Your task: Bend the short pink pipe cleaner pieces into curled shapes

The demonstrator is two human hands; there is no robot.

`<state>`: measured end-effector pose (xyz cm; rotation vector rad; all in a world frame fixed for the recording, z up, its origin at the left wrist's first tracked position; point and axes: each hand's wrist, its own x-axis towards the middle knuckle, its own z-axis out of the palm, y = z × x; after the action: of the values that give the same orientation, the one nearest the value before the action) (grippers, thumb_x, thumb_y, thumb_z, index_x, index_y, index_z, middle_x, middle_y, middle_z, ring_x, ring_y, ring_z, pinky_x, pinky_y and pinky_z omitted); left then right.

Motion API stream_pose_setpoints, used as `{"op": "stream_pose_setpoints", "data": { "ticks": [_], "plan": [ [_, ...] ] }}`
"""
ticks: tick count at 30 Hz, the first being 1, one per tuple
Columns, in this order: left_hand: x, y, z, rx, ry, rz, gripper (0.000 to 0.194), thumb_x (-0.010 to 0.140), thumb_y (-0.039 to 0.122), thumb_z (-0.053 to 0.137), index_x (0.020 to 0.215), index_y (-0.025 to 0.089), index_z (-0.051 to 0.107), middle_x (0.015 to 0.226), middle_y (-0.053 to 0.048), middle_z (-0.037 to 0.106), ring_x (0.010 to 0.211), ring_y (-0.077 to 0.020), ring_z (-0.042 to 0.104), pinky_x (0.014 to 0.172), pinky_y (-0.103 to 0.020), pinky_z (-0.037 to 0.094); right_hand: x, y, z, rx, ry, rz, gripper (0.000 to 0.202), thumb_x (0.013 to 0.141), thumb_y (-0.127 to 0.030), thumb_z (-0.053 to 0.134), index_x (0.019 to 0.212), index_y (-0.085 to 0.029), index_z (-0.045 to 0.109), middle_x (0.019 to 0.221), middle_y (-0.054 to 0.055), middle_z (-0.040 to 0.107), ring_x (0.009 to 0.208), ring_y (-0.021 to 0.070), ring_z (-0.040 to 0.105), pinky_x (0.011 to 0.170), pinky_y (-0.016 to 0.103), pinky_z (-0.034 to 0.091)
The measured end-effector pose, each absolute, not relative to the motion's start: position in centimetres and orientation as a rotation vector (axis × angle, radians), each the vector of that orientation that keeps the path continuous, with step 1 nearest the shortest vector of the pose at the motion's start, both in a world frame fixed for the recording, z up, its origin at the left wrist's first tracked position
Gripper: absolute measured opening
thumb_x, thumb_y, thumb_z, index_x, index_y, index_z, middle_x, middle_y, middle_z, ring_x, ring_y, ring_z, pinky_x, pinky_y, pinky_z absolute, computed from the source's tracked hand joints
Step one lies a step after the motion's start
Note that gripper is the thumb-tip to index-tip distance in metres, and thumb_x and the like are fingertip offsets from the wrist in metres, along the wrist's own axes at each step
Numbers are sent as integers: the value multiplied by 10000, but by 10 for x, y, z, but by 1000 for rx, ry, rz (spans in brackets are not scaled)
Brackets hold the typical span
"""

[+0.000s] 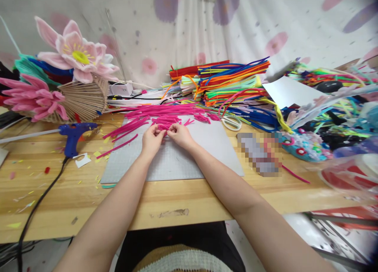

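My left hand [153, 138] and my right hand [179, 135] meet over the grey cutting mat [189, 161], fingertips pinched close together. Between them is a magenta pipe cleaner, mostly covered by the fingers. Just behind the fingers lies a bunch of short magenta pipe cleaners [167, 121]. Longer magenta pipe cleaners [165, 109] are heaped across the back of the mat, and others fan out to the left. Small folded magenta pieces [202, 118] rest to the right of my hands.
On the left are a blue glue gun [73, 136] with a black cord, a pink pipe-cleaner flower [78, 55] and a woven fan [85, 98]. White-handled scissors [232, 123] lie right of the mat. Bundled coloured pipe cleaners [230, 82] fill the back; a clear tub [351, 171] stands right.
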<state>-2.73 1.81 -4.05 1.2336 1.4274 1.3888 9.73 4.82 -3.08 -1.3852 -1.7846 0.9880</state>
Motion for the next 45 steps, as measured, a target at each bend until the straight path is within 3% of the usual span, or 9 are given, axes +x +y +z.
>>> {"op": "stream_pose_setpoints", "data": {
  "ticks": [4,9,14,22,31,41,45],
  "plan": [
    [-26,17,-40,1214,1450,1384,215,632,255,596,823,163,631,602,25,552,478,-88,507,435,-204,459,97,47,-30,-1356,-1799,1041,72,675,-224,542,635,-170,518,538,-48,481,514,82,408,527,220,300],
    [-25,19,-43,1136,1472,1452,299,602,205,555,891,170,621,757,-13,641,591,-118,585,505,-230,495,94,43,-32,-1305,-1775,1126,84,685,-199,538,614,-179,496,491,-51,481,480,81,425,497,208,308],
    [-24,20,-43,1060,1417,1430,233,593,228,574,812,163,618,659,12,613,523,-104,555,513,-244,495,94,40,-30,-1300,-1760,1203,117,726,-216,520,616,-190,490,465,-41,499,422,89,440,471,216,326],
    [-24,18,-45,1257,1615,1463,190,624,220,575,795,174,645,657,6,637,559,-113,572,566,-241,486,94,37,-27,-1360,-1842,857,161,743,-246,513,594,-184,507,538,-7,535,550,116,493,561,236,339],
    [-22,19,-45,1227,1488,1478,191,656,277,577,810,174,622,686,7,620,560,-116,557,515,-235,471,95,39,-31,-1291,-1965,871,217,763,-265,478,574,-169,521,541,-4,548,548,107,492,557,219,341],
    [-18,16,-36,1537,1878,1378,139,688,207,552,787,175,644,707,-14,654,645,-140,586,679,-271,458,92,38,-29,-1475,-1946,594,198,767,-242,493,663,-151,635,664,35,629,618,124,522,624,235,363],
    [-18,18,-37,1534,1661,1449,184,704,189,532,847,168,644,779,-23,666,692,-133,600,700,-258,468,95,40,-29,-1398,-2026,605,235,789,-241,471,646,-149,633,646,26,618,596,113,496,608,227,349]
  ]
}}
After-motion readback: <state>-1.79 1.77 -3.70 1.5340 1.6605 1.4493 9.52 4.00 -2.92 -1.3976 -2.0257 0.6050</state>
